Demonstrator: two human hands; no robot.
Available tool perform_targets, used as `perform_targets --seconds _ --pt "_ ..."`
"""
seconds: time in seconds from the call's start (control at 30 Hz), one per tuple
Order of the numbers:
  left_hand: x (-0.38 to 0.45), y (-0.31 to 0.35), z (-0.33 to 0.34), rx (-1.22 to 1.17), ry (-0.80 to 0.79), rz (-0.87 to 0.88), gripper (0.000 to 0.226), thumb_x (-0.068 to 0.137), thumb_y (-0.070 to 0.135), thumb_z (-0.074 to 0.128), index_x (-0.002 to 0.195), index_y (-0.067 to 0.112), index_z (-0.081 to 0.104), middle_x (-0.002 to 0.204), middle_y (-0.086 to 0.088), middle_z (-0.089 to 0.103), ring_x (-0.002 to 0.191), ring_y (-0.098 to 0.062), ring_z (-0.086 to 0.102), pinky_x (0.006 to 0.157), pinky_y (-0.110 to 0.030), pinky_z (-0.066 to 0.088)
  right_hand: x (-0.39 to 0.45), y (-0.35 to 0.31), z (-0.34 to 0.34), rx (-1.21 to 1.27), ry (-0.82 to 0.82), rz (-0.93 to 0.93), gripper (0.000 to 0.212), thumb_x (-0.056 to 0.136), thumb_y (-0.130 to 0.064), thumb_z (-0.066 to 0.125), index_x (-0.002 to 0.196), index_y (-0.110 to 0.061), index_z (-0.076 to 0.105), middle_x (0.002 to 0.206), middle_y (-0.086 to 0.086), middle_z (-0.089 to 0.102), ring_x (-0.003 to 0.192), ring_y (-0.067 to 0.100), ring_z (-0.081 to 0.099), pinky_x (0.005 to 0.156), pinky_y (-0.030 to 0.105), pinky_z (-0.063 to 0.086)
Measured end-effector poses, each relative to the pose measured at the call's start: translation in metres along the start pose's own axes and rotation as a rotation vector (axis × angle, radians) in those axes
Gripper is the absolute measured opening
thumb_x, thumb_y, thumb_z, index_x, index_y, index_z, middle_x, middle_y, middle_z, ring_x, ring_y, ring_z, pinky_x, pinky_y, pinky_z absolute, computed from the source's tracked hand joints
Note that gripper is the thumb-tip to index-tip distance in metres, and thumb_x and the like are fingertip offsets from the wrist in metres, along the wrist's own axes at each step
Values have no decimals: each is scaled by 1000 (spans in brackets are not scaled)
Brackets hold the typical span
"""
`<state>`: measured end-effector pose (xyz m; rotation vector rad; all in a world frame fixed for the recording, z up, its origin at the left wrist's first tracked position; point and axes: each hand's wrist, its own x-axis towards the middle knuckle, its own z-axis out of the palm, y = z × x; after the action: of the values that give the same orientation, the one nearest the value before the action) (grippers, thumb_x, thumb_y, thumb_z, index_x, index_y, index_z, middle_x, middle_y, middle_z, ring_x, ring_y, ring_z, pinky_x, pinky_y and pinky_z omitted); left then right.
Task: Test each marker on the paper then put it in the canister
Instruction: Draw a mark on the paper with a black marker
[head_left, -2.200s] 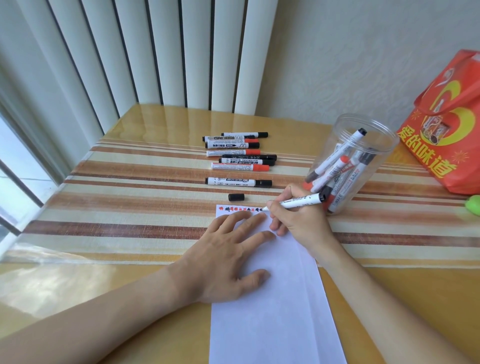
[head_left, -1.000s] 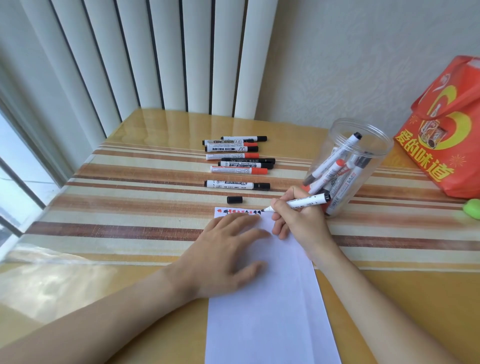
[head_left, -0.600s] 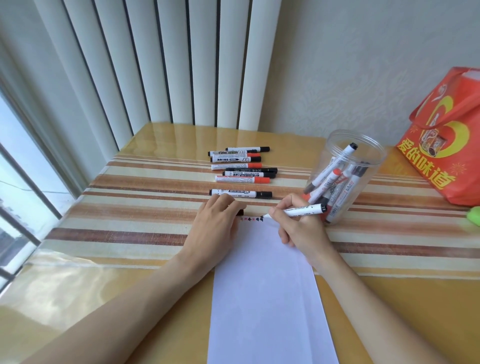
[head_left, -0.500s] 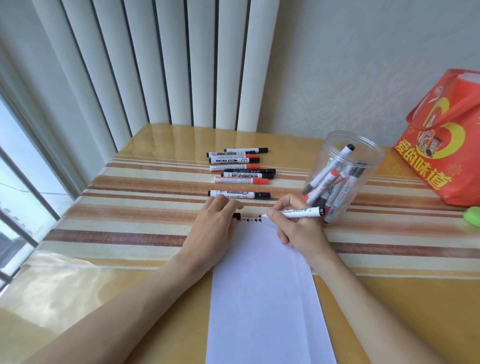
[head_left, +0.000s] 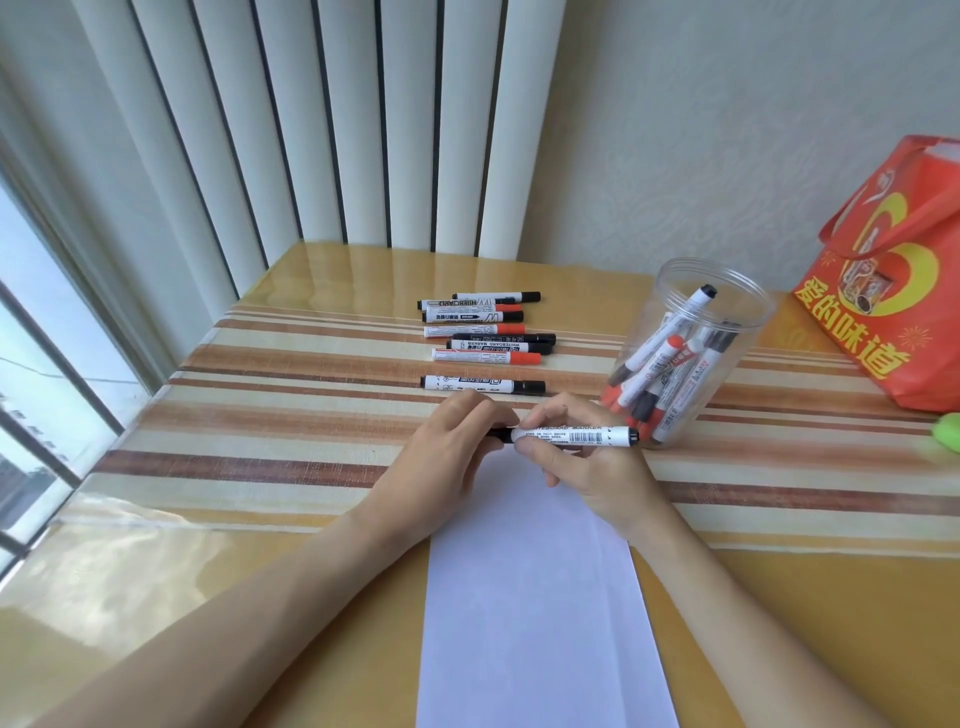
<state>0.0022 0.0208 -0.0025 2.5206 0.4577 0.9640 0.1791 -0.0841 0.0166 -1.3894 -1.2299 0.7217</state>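
Observation:
My right hand grips a white whiteboard marker level above the far end of the white paper. My left hand pinches the black cap at the marker's left end; the cap sits on or against the tip. Both hands hide the test marks at the paper's far edge. A clear plastic canister to the right of my right hand holds several markers. Beyond my hands, several capped red and black markers lie in a row on the table.
An orange gift bag stands at the far right against the wall, with a green object at the right edge. Vertical blinds hang behind the table and a window runs along the left. The table carries a striped cloth under a clear cover.
My left hand left the paper, reached forward and picked up the loose black cap. My right hand lifted the marker off the paper and turned it level; cap and tip have come together.

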Motion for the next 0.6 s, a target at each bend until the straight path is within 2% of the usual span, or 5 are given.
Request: perform_targets --seconds 0.13,0.23,0.33,0.43,0.6 --pt "0 -3 0 -26 16 -19 23 102 9 59 124 12 63 110 2 58 98 -13 58 87 -24 48 -3 -7 -3 147 -17 70 11 93 -18 74 101 -11 73 80 9 72 60 26 61 48 22 35" --pt "1 -7 3 25 19 -40 29 107 24 50 129 15 65 110 2 57 98 -12 53 89 -20 43 -4 -8 -7 231 -1 118 32 97 -29 56 113 -8 74 95 16 77 71 34 72 45 24 37" --pt "0 -13 6 155 -5 -44 31 106 31 43 114 14 68 100 2 57 93 -17 47 83 -29 43 0 -4 -7 186 20 122 26 94 -23 60 112 -8 72 85 15 76 60 29 70 42 23 40" --pt "0 -12 7 177 -30 -47 34 107 31 36 107 12 64 96 -1 54 89 -19 45 78 -33 41 5 -4 -12 203 90 125 9 91 -11 74 96 -7 68 68 12 66 46 19 57 39 21 33" --pt "1 -10 6 167 -65 22 27 104 18 35 99 8 60 94 -3 51 87 -21 45 77 -32 38 2 -10 -15 242 74 111 3 92 0 71 92 0 68 70 15 71 55 26 68 51 26 52"
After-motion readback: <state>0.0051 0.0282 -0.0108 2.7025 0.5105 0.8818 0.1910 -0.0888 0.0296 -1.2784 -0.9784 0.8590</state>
